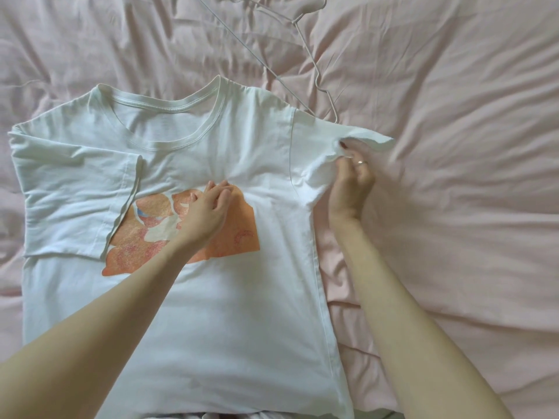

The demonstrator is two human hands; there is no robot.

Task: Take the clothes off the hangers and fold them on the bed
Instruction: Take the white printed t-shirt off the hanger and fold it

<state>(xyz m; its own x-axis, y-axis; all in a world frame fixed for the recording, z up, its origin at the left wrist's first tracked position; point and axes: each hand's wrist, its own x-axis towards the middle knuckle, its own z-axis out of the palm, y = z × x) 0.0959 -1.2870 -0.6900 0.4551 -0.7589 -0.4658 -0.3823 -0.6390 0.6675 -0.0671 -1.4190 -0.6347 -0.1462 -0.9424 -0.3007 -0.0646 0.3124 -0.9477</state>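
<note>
Here we have the bed (453, 86) under a white shirt (227, 313), front up, one sleeve folded in. Above the shirt's collar lies a hanger (302, 46). Our left hand (208, 207) rests relaxed on the print; our right hand (351, 179) pinches the other sleeve.

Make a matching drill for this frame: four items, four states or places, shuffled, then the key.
Items:
1. left hand
2. right hand
3. wire hanger
4. left sleeve of the T-shirt

States:
A. lying on the pink sheet above the shirt's collar
B. already folded in over the chest
C. resting on the orange print
D. pinching the shirt's right sleeve, lifted off the bed

Pairs: 1-C, 2-D, 3-A, 4-B
</note>
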